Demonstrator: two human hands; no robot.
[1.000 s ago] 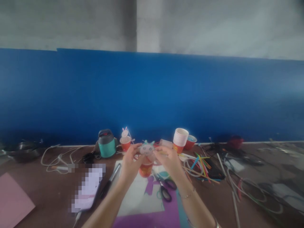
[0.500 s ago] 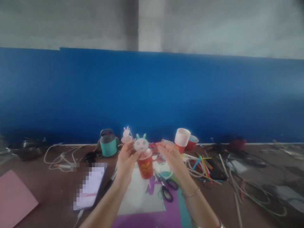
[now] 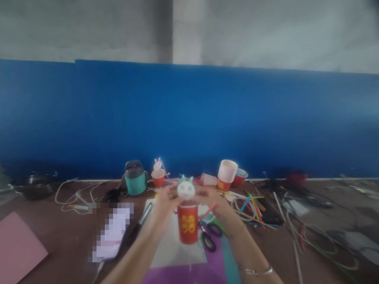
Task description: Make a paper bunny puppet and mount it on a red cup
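Note:
A round white paper rabbit face [image 3: 186,191] with green ears stands over the rim of a red paper cup [image 3: 188,233] with gold lettering. My left hand [image 3: 166,202] pinches the left edge of the face. From the other side, the fingers of my right hand [image 3: 213,199] close on its right edge; their tips are partly hidden behind it. A thin red strip [image 3: 209,211] sticks out from the cup's right side. White paper [image 3: 168,252] lies below, on a purple sheet [image 3: 174,275]. Scissors [image 3: 209,241] rest right of the cup, and a dark-handled cutter [image 3: 139,224] lies left of my left forearm.
At the back are a teal container [image 3: 135,183], a small cup with a pink-eared rabbit face [image 3: 158,165], a tipped cup [image 3: 209,180] and stacked paper cups [image 3: 227,172]. Coloured sticks [image 3: 255,207] and cables lie right. A phone [image 3: 114,234] and pink paper [image 3: 20,248] lie left.
The cup and rabbit face have moved right and nearer to me, and the cup stands more upright. My right hand has come in to the face's right edge.

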